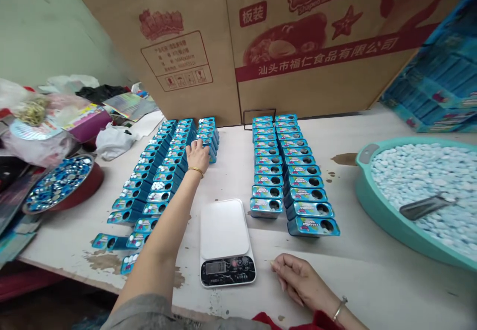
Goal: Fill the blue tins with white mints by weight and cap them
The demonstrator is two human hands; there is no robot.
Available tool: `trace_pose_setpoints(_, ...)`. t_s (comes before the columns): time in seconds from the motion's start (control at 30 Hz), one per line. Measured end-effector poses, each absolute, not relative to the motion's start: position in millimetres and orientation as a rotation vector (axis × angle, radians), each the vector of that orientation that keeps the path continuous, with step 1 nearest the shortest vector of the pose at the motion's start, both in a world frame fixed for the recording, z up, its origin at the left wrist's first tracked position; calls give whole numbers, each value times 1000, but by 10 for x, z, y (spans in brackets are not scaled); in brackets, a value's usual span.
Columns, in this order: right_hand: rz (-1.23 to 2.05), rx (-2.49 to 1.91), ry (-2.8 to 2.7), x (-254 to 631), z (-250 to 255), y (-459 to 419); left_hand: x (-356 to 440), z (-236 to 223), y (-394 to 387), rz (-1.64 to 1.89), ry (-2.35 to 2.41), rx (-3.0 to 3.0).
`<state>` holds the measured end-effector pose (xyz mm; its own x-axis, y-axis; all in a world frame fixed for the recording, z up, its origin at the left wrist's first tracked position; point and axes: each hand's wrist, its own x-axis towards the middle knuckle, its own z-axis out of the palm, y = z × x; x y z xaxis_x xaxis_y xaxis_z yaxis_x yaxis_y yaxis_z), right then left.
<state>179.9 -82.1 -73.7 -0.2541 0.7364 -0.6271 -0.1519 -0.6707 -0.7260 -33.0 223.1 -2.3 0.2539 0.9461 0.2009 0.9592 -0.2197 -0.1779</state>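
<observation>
My left hand (pixel 197 157) reaches across to the front end of a short row of blue candy tins (pixel 207 130). Its fingers are bent closed over a blue tin (pixel 212 157), which it mostly covers. My right hand (pixel 298 278) rests low over the table, right of the kitchen scale (pixel 224 230), with thumb and forefinger pinched; what they hold, if anything, is too small to make out. The scale's white plate is bare and its display appears to read 0.0. Two more tin rows (pixel 303 181) with round dark openings stand beyond my right hand.
Long tin rows (pixel 169 171) line the left, some topped with white candies. A turquoise tub (pixel 367 186) of pale candies with a metal scoop (pixel 425 206) stands right. At left is a red bowl (pixel 91 183) of shiny blue pieces. A large carton (pixel 194 71) borders the back.
</observation>
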Motion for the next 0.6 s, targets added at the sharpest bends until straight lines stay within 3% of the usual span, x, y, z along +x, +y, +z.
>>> trace_pose_setpoints(0.33,1957,-1371,-734,1944,-595,-914,-179,635,725,257,-1242,-2611)
trace_pose_setpoints(0.6,1960,-1355,-746,1869,-510,-1075,-35,447,75,254,-1150,-2729)
